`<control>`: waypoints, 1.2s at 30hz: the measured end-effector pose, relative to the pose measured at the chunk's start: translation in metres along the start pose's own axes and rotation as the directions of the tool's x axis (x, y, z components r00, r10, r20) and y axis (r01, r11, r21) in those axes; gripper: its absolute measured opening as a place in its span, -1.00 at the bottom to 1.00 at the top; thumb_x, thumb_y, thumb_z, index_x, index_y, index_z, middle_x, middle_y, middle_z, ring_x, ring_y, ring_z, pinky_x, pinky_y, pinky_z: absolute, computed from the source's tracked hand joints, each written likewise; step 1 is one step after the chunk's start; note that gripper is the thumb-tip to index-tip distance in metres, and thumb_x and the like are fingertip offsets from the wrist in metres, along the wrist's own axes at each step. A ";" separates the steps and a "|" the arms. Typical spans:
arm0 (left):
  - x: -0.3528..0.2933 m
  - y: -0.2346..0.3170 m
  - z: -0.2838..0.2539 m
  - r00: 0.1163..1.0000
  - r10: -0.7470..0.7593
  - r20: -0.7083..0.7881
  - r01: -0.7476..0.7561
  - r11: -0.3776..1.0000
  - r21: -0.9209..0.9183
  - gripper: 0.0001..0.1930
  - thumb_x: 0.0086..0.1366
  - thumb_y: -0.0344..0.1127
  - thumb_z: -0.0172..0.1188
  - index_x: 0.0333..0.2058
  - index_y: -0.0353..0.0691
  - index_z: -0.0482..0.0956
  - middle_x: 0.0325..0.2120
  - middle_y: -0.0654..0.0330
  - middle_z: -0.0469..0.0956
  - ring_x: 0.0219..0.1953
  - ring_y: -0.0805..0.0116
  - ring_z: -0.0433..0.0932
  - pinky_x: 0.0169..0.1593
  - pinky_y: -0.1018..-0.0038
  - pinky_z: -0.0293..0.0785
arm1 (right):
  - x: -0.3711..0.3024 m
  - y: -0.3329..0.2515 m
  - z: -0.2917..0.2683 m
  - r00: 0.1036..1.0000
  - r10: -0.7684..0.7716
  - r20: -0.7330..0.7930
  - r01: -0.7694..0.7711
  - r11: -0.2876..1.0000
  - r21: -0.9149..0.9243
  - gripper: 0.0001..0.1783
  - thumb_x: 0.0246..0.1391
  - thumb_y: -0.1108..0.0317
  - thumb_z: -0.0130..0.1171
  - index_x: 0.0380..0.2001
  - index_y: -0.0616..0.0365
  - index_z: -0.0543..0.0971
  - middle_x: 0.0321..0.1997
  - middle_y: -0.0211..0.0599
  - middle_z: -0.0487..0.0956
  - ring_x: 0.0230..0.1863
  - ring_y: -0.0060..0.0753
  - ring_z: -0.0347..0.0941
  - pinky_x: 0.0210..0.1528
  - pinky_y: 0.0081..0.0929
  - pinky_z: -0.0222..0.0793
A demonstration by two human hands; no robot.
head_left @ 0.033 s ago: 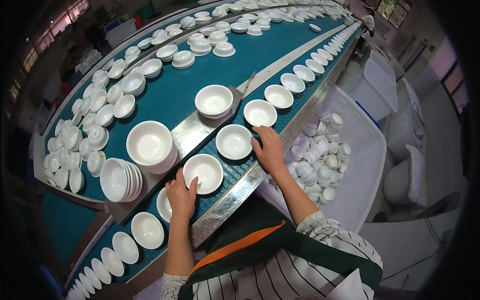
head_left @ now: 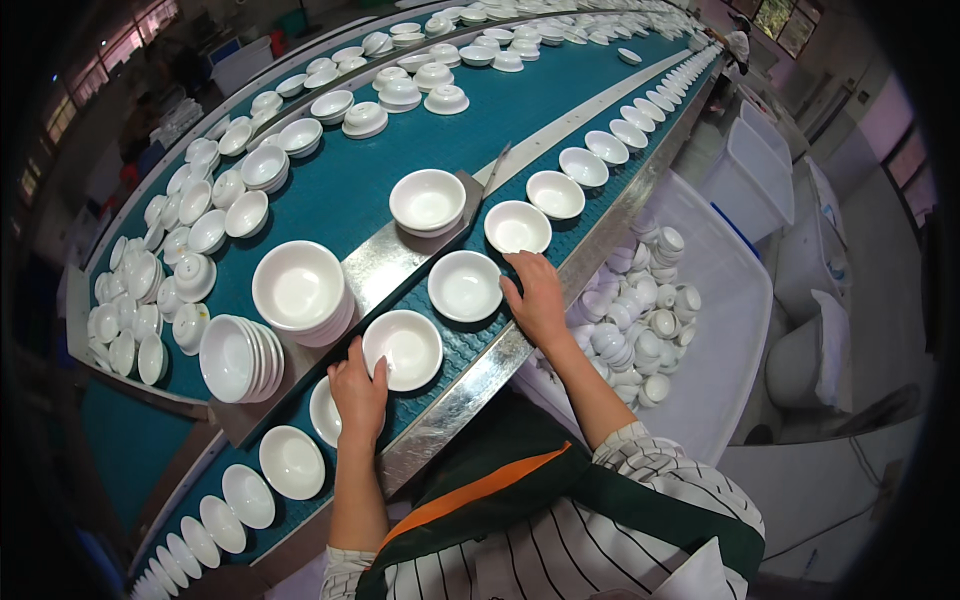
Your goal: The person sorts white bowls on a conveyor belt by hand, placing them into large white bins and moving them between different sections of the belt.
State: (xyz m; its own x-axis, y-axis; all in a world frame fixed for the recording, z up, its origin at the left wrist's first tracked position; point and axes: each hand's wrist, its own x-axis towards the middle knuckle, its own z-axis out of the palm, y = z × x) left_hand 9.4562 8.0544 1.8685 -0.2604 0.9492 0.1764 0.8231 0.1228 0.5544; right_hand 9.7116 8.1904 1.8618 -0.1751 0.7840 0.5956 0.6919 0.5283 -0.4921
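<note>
A single row of white bowls runs along the near lane of the teal conveyor belt. My left hand (head_left: pixel 357 392) rests at the left rim of one white bowl (head_left: pixel 403 350), thumb over the rim and fingers apart. It partly covers a second bowl (head_left: pixel 326 412) below it. My right hand (head_left: pixel 538 300) is open, its thumb beside the rim of another bowl (head_left: pixel 465 286). Its fingertips are at the lower edge of the bowl above (head_left: pixel 518 228). Whether the fingertips press on these rims I cannot tell.
On the metal divider (head_left: pixel 385 265) stand a tall bowl stack (head_left: pixel 297 287), a tilted stack (head_left: pixel 230 360) and a short one (head_left: pixel 428 200). Jumbled bowls (head_left: pixel 208 230) lie on the far belt. A white bin (head_left: pixel 735 330) at right holds small bowls. One person (head_left: pixel 738 45) stands far off.
The row of bowls on the near lane has slid very slightly toward the lower left. My left hand has shifted slightly left with it; the right hand has barely moved.
</note>
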 end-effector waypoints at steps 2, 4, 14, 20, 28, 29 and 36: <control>0.006 0.008 -0.003 0.993 -0.095 0.073 0.093 0.995 0.039 -0.53 0.07 -0.49 0.06 0.03 -0.38 0.38 -0.26 -0.19 0.51 -0.18 -0.10 0.45 0.00 0.17 0.25 | 0.005 0.010 -0.003 0.999 -0.021 0.037 0.023 0.999 -0.040 -0.65 -0.05 0.38 0.21 -0.13 0.18 0.51 -0.14 -0.11 0.54 0.02 -0.02 0.39 0.13 -0.14 0.22; 0.011 0.001 0.005 0.998 -0.051 0.027 0.051 0.999 0.007 -0.52 0.05 -0.52 0.05 0.03 -0.37 0.38 -0.20 -0.18 0.50 -0.13 -0.09 0.43 0.03 0.16 0.25 | 0.009 0.020 -0.004 0.997 -0.026 0.077 0.031 0.998 -0.059 -0.67 -0.04 0.36 0.20 -0.15 0.15 0.53 -0.14 -0.15 0.54 0.01 -0.04 0.39 0.19 -0.11 0.18; 0.039 0.053 0.034 0.975 0.161 -0.154 -0.161 0.987 0.016 -0.60 0.13 -0.17 0.24 -0.13 -0.33 0.52 -0.32 -0.01 0.53 -0.19 0.05 0.43 0.00 0.21 0.22 | 0.027 0.040 -0.016 0.972 -0.111 0.205 0.101 0.993 0.057 -0.85 -0.08 0.32 0.26 -0.41 0.12 0.60 -0.40 -0.21 0.51 -0.22 -0.09 0.39 -0.09 -0.20 0.26; 0.056 0.076 0.049 0.998 0.021 -0.056 -0.022 1.000 -0.021 -0.56 0.14 -0.13 0.24 -0.10 -0.33 0.48 -0.51 -0.01 0.52 -0.38 0.04 0.48 -0.15 0.21 0.29 | 0.039 0.056 -0.021 0.976 -0.030 0.214 -0.025 0.967 0.253 -0.78 -0.05 0.36 0.22 -0.28 0.15 0.57 -0.30 -0.18 0.54 -0.18 -0.10 0.41 -0.07 -0.22 0.26; 0.076 0.080 0.066 0.998 -0.066 0.019 0.063 0.993 0.100 -0.54 0.07 -0.47 0.11 0.02 -0.36 0.40 -0.23 -0.15 0.53 -0.15 -0.07 0.48 0.00 0.15 0.30 | 0.077 0.113 -0.019 0.992 0.124 0.029 -0.127 0.978 0.164 -0.80 -0.01 0.38 0.17 -0.30 0.23 0.59 -0.33 -0.11 0.57 -0.24 -0.03 0.45 -0.13 -0.18 0.30; 0.077 0.084 0.066 1.000 -0.011 -0.023 0.013 0.995 0.103 -0.53 0.07 -0.48 0.11 0.03 -0.36 0.39 -0.18 -0.15 0.52 -0.10 -0.07 0.46 0.03 0.15 0.29 | 0.080 0.115 -0.019 0.997 0.075 0.029 -0.079 0.986 0.150 -0.83 0.02 0.33 0.15 -0.36 0.18 0.60 -0.40 -0.10 0.58 -0.31 -0.02 0.48 -0.20 -0.18 0.35; 0.094 0.130 0.086 0.994 0.077 -0.079 -0.082 0.995 -0.062 -0.55 0.10 -0.27 0.26 -0.04 -0.34 0.46 -0.23 -0.09 0.51 -0.14 -0.04 0.41 0.03 0.19 0.24 | 0.090 0.134 -0.037 0.975 0.216 0.046 -0.221 0.951 0.214 -0.83 0.08 0.32 0.14 -0.29 0.12 0.60 -0.44 -0.17 0.60 -0.40 -0.17 0.55 -0.37 -0.36 0.41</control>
State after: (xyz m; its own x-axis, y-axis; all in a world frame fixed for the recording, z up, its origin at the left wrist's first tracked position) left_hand 9.5819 8.1846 1.8876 -0.2355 0.9301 0.2820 0.8087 0.0265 0.5877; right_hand 9.8145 8.3192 1.8733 -0.0536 0.8940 0.4448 0.5467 0.3990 -0.7361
